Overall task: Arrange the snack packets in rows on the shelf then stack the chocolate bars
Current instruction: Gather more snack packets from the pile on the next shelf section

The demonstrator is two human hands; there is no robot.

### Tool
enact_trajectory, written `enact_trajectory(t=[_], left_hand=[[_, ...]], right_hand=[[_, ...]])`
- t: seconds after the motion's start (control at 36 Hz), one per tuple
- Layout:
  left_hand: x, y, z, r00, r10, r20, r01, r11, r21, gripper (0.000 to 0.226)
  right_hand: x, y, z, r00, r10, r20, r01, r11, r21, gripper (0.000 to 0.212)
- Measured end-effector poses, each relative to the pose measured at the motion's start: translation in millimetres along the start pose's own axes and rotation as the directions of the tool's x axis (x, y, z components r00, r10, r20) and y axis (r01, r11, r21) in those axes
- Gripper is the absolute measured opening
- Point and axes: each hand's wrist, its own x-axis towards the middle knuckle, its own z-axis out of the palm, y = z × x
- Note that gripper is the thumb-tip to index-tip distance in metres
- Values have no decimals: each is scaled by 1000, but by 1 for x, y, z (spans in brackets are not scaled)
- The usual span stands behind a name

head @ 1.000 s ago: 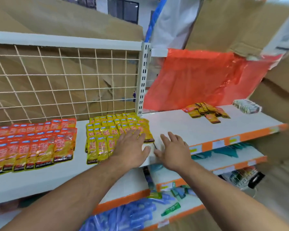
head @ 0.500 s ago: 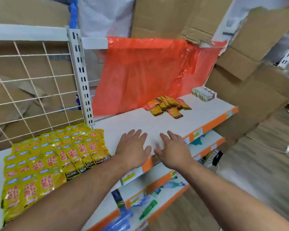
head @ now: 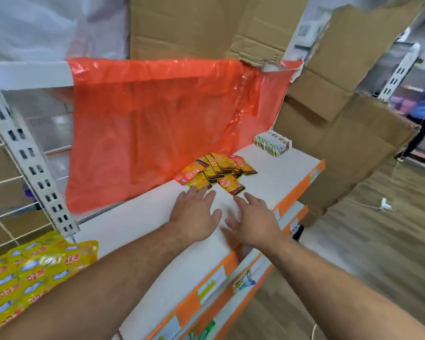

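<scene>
white shelf [head: 138,222], orange front edge with price labels [head: 207,289]. loose overlapping pile of yellow-orange packets [head: 216,171] lies near the back; block of wrapped bars [head: 272,143] sits at the far right back corner, apart from the pile. rows of yellow packets [head: 32,268] cover the left end.

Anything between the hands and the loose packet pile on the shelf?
Nothing visible. Left hand and right hand are open over bare shelf, fingertips close to the near edge of the packet pile.
</scene>
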Motion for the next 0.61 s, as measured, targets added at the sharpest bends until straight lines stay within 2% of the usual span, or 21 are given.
enact_trajectory(t=[0.19, 0.31, 0.47, 0.61], left_hand=[[55, 7, 21, 999, -48, 9, 48, 999, -24, 60], [86, 13, 28, 993, -77, -87, 76, 997, -6, 75], [137, 40, 39, 979, -164, -121, 164, 986, -6, 51], [176, 66, 45, 972, -201, -122, 203, 979, 8, 49]], right_hand=[[62, 30, 5, 997, -75, -5, 75, 997, 22, 67], [107, 53, 8, 988, -153, -3, 153, 987, 46, 66], [176, 91, 2, 976, -215, -25, 217, 972, 88, 58], [227, 124, -1, 975, -223, -25, 224, 962, 153, 41]])
